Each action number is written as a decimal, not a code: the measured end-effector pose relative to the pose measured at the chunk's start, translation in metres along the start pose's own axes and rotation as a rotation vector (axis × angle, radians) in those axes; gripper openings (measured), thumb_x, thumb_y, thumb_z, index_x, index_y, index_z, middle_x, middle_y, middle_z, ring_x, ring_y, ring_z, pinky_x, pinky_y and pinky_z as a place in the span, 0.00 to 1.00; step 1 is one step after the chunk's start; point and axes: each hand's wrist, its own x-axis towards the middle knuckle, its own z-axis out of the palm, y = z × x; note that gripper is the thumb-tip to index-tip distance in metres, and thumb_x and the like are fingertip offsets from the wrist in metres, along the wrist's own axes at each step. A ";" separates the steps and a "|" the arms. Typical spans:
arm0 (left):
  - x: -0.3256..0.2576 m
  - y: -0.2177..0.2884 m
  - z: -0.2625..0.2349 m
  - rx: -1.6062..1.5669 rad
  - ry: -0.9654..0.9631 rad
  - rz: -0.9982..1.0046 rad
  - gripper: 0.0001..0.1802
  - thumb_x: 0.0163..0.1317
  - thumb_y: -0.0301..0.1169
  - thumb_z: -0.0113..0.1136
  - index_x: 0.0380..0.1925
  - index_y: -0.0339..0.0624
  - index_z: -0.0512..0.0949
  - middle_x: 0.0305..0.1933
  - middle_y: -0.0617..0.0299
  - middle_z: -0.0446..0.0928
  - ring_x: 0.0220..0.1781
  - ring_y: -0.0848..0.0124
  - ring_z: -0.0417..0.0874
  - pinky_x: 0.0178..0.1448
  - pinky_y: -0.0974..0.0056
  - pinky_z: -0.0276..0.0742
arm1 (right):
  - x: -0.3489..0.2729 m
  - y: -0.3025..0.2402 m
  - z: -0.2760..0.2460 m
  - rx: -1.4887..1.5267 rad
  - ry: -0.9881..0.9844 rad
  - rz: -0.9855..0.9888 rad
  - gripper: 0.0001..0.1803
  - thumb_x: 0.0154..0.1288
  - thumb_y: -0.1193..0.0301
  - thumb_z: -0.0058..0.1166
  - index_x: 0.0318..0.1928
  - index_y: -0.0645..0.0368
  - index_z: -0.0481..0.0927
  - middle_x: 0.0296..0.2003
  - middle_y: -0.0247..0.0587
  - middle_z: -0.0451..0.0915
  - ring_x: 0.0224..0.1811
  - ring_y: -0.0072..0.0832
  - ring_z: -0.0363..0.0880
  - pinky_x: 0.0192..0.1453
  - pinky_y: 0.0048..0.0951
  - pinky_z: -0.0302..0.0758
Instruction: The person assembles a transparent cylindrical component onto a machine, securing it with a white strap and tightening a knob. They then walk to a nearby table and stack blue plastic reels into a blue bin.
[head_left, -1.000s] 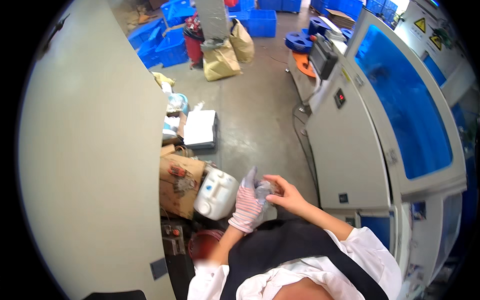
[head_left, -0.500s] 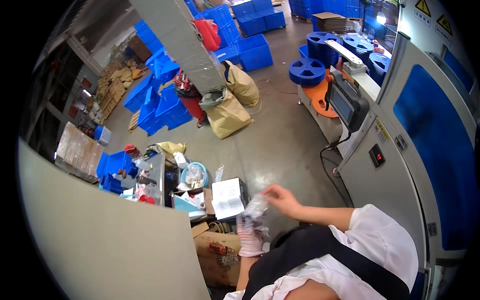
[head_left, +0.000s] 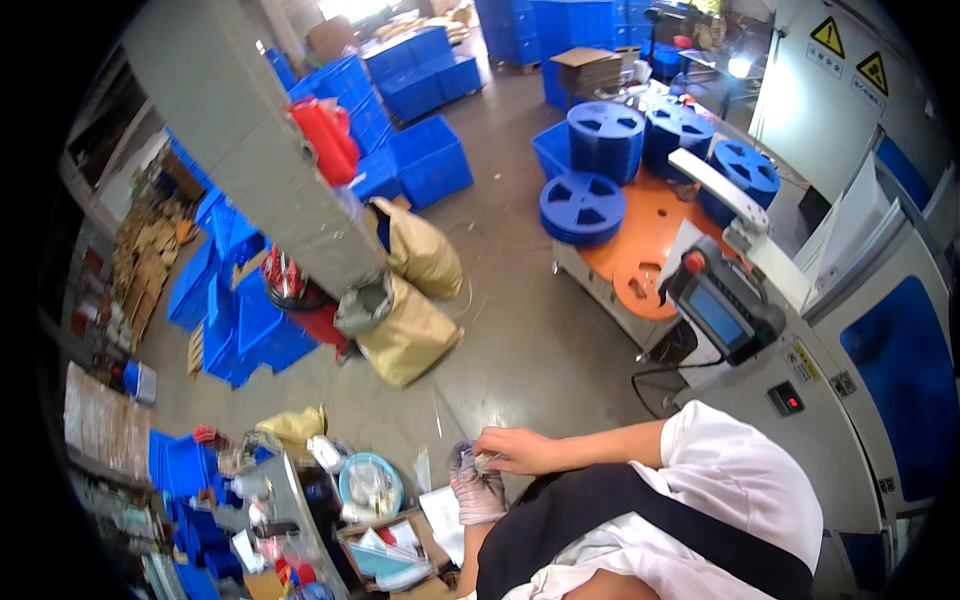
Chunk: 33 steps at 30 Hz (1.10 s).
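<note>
My left hand (head_left: 477, 494) wears a pale striped knit glove and is raised in front of my body. Bare, my right hand (head_left: 512, 451) meets it from the right, with bent fingers against the glove's fingers and palm side. A small pale bit shows between the two hands, but its kind is hidden by the fingers. The left fingers look curled up around that spot, though they are blurred. Below and left of the gloved hand lies a white printed sheet (head_left: 441, 520).
A control panel (head_left: 716, 306) on an arm juts from the machine (head_left: 850, 420) at right. Blue reels (head_left: 582, 208) stand on an orange table top (head_left: 655, 225). Ahead are tan sacks (head_left: 405, 330) by a pillar (head_left: 255, 150). A blue basin (head_left: 398, 498) and open carton (head_left: 350, 535) sit lower left.
My view has swung right and up, so the surroundings sit further left and lower. The crumpled clear plastic between my hands no longer shows; my right hand has closed in on the glove.
</note>
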 end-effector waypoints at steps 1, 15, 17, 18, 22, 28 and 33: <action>0.040 -0.002 0.001 -0.176 0.004 -0.057 0.13 0.59 0.26 0.56 0.46 0.40 0.75 0.42 0.57 0.81 0.49 0.57 0.79 0.61 0.57 0.72 | 0.024 0.014 -0.014 0.008 0.083 0.029 0.15 0.61 0.70 0.61 0.47 0.56 0.74 0.41 0.41 0.73 0.43 0.36 0.78 0.46 0.34 0.76; 0.390 -0.057 0.045 -0.925 -0.232 -0.571 0.25 0.66 0.24 0.53 0.64 0.40 0.64 0.52 0.54 0.74 0.44 0.68 0.81 0.46 0.63 0.82 | 0.295 0.174 -0.193 -0.110 0.024 0.191 0.14 0.71 0.60 0.48 0.48 0.52 0.77 0.40 0.48 0.78 0.44 0.42 0.78 0.50 0.37 0.74; 0.435 -0.067 0.032 -0.782 -0.176 -0.532 0.30 0.65 0.21 0.50 0.68 0.42 0.58 0.53 0.53 0.73 0.45 0.67 0.80 0.46 0.62 0.81 | 0.338 0.204 -0.204 0.013 -0.137 0.098 0.19 0.72 0.57 0.46 0.57 0.48 0.75 0.48 0.49 0.76 0.51 0.44 0.75 0.57 0.39 0.71; 0.449 -0.085 0.028 -0.725 -0.131 -0.491 0.32 0.65 0.20 0.49 0.69 0.44 0.56 0.55 0.52 0.72 0.46 0.67 0.79 0.46 0.62 0.81 | 0.357 0.205 -0.205 -0.046 -0.174 0.047 0.21 0.71 0.56 0.47 0.61 0.47 0.72 0.52 0.49 0.74 0.55 0.44 0.73 0.60 0.41 0.69; 0.510 -0.188 0.018 -0.494 0.010 -0.627 0.19 0.62 0.19 0.45 0.53 0.46 0.65 0.40 0.58 0.70 0.34 0.73 0.72 0.31 0.70 0.74 | 0.415 0.223 -0.224 -0.134 -0.172 -0.006 0.34 0.70 0.55 0.49 0.72 0.45 0.57 0.66 0.47 0.61 0.66 0.46 0.63 0.68 0.44 0.63; 0.597 -0.331 -0.002 -0.353 0.242 -0.966 0.14 0.68 0.41 0.44 0.44 0.43 0.65 0.32 0.58 0.69 0.31 0.67 0.71 0.32 0.63 0.74 | 0.415 0.344 -0.293 -0.225 0.091 0.672 0.29 0.68 0.52 0.50 0.66 0.46 0.69 0.56 0.47 0.75 0.57 0.40 0.74 0.62 0.37 0.71; 0.660 -0.454 -0.017 -0.598 0.347 -1.247 0.33 0.66 0.54 0.41 0.59 0.38 0.66 0.57 0.51 0.70 0.48 0.58 0.75 0.54 0.52 0.72 | 0.280 0.413 -0.326 -0.386 0.207 1.383 0.29 0.63 0.50 0.50 0.56 0.58 0.77 0.53 0.52 0.79 0.57 0.48 0.76 0.60 0.42 0.72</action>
